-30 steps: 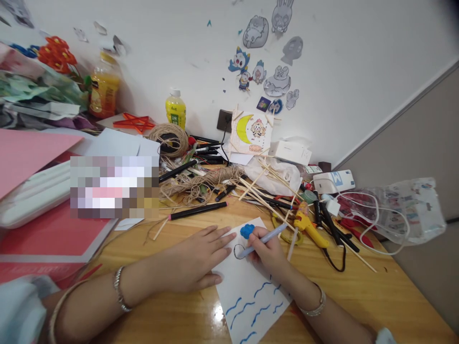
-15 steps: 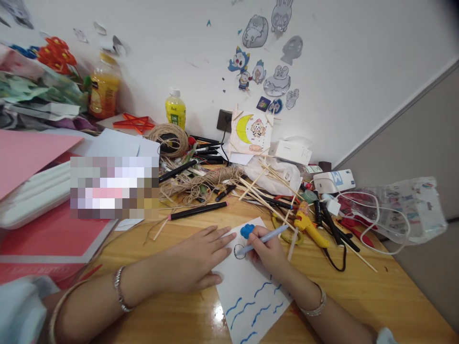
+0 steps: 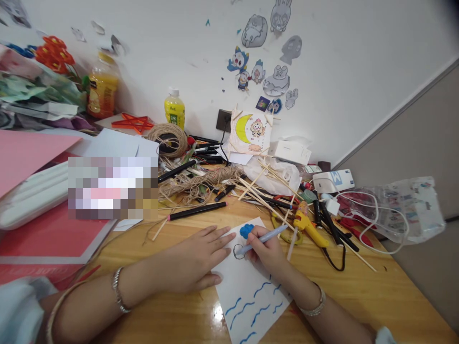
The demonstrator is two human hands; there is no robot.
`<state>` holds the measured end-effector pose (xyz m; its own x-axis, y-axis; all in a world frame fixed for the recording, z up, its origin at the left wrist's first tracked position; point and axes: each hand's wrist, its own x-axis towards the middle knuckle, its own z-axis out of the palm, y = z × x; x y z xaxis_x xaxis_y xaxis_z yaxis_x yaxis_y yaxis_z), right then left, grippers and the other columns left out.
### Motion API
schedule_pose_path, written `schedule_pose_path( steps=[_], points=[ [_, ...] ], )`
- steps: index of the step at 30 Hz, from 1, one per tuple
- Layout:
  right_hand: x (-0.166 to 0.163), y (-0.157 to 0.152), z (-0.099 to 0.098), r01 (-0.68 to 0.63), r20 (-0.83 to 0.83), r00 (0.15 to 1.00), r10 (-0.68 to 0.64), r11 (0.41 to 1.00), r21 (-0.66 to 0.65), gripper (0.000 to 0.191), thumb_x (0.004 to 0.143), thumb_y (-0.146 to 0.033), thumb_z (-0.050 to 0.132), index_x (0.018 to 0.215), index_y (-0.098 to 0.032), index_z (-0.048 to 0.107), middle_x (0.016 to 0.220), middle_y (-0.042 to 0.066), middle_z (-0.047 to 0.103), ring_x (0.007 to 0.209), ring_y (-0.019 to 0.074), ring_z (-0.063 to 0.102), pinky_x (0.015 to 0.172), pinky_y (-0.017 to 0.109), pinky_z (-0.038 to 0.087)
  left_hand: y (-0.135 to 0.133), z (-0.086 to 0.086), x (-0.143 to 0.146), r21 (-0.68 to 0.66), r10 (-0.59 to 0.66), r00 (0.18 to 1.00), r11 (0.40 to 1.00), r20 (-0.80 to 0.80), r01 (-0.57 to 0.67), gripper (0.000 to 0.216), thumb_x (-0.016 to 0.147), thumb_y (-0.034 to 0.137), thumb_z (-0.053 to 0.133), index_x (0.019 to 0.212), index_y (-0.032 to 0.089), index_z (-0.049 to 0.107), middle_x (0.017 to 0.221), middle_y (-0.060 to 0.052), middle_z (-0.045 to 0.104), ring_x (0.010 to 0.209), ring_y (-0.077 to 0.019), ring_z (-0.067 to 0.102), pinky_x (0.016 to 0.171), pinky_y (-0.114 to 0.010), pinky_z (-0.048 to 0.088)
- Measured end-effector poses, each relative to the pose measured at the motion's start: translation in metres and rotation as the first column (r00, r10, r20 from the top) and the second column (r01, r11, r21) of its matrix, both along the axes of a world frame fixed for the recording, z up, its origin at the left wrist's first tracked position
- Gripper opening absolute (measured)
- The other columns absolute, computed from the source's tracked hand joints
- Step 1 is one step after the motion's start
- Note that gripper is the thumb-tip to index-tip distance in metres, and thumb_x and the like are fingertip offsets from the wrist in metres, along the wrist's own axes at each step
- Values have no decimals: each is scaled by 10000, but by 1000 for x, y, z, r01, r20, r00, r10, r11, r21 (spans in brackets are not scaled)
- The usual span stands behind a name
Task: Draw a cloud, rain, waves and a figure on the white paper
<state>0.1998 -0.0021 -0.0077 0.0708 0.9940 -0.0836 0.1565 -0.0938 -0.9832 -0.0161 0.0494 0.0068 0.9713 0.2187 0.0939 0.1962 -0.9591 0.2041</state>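
A white sheet of paper point(image 3: 247, 291) lies on the wooden table point(image 3: 358, 296), with blue wavy lines low on it, a blue cloud shape point(image 3: 246, 231) near its top and a small dark circle beside that. My left hand point(image 3: 193, 260) lies flat on the paper's left edge, fingers stretched out. My right hand point(image 3: 267, 253) is closed round a light blue pen point(image 3: 263, 239), whose tip rests on the small circle. Both wrists carry bracelets.
Behind the paper lie black markers point(image 3: 197, 210), wooden sticks point(image 3: 265, 198), twine point(image 3: 201, 184), a yellow glue gun point(image 3: 310, 229) and cables. Two yellow bottles point(image 3: 174, 109) stand by the wall. Red and pink card point(image 3: 46, 239) is at the left, a clear bag point(image 3: 412, 210) at the right.
The pen tip has shifted slightly around the small circle. My left hand has stayed flat on the paper.
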Motion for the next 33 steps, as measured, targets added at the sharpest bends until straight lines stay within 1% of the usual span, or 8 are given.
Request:
schedule_pose_path(
  steps=[5,10,15,20,24,29,31,33],
  points=[
    [0,0,0,-3,-24,1000,3,1000,-14,400,741,-528,638,568,-215,456,409,-59,467,356,91,410,358,210,330,0,-1,0,1,4,1000,1000,0,-4,422,929,361,529,1280,127,518,1487,-170,368,1375,-325,324,1142,-470,218],
    [-1,1,1,15,-19,1000,-15,1000,27,388,732,-528,641,585,-214,468,418,-52,490,361,91,417,365,207,331,1,-1,0,-16,2,1000,1000,27,-1,433,930,353,534,1298,127,511,1468,-171,398,1373,-322,329,1142,-466,224],
    [2,1,-2,-7,-19,1000,7,1000,-1,383,750,-514,633,584,-213,465,420,-51,488,368,94,419,370,210,346,0,-3,-1,-16,-7,999,1000,31,8,438,916,334,553,1289,109,515,1475,-192,377,1367,-344,335,1133,-486,236],
    [4,1,-5,-24,-18,1000,24,1000,1,367,763,-495,642,600,-211,475,437,-51,493,389,104,450,376,212,361,0,-3,-1,-32,-1,998,999,68,3,412,912,331,562,1264,119,535,1445,-179,429,1368,-333,338,1135,-470,237],
    [4,1,-4,-14,-17,1000,14,1000,-5,380,764,-499,643,588,-211,469,437,-56,481,379,98,441,373,212,355,1,-2,0,-26,4,999,1000,52,-3,414,912,333,563,1269,125,534,1456,-175,416,1365,-328,343,1138,-460,232],
    [2,1,-1,0,-5,1000,0,999,-33,395,732,-529,635,570,-209,470,413,-61,455,363,91,407,359,209,316,0,-1,1,7,7,1000,1000,-24,-7,434,922,347,546,1292,123,512,1478,-181,378,1384,-323,308,1142,-477,222],
    [1,1,0,7,-9,1000,-7,999,-38,394,725,-530,631,565,-212,464,411,-62,451,363,91,405,358,209,311,0,-1,1,9,9,1000,1000,-27,-9,436,918,345,548,1290,121,515,1488,-183,360,1387,-327,300,1141,-481,224],
    [0,1,1,16,-7,1000,-16,999,-36,391,717,-526,630,558,-213,458,410,-61,450,361,88,403,358,207,306,0,-1,1,2,3,1000,1000,-8,-2,447,911,342,558,1294,114,515,1478,-191,374,1381,-333,312,1138,-485,230]
  ],
)
